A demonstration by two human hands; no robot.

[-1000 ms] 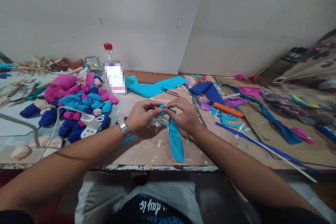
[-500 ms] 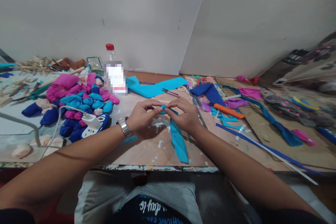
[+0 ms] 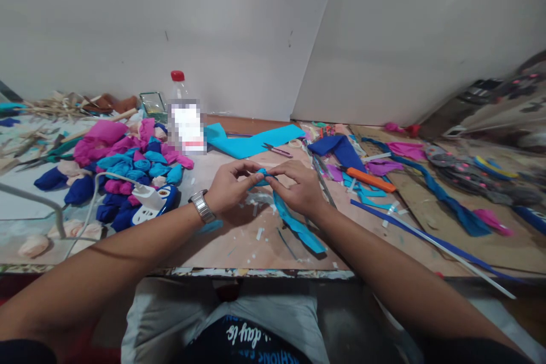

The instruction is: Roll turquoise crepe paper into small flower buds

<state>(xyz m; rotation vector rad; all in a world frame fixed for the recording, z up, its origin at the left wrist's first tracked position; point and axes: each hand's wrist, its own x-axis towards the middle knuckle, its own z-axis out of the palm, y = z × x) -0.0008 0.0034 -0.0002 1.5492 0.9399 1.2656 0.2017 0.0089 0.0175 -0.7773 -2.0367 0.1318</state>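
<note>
Between my two hands is a light-blue crepe paper strip [image 3: 298, 228], its upper end gathered at my fingertips and its long tail trailing down to the right over the table. My left hand [image 3: 232, 185], with a metal watch at the wrist, pinches the gathered end between thumb and finger. Right beside it, my right hand [image 3: 301, 185] pinches the same strip, fingers closed, the tail passing under the palm. Small scissors [image 3: 278, 151] lie just beyond my hands, by a folded light-blue paper sheet [image 3: 245, 147].
Left stands a heap of pink and blue paper flowers [image 3: 128, 165] beside a white-and-blue power strip [image 3: 149, 210] and a red-capped bottle [image 3: 186, 119]. On the right are an orange cutter [image 3: 370, 180], blue strips and cardboard [image 3: 420, 205]. A wall [image 3: 191, 28] rises behind.
The strip's tail has swung to the right and looks narrower, uncovering a thin dark sliver on the table. Both hands stay nearly in place, still pinching the gathered end.
</note>
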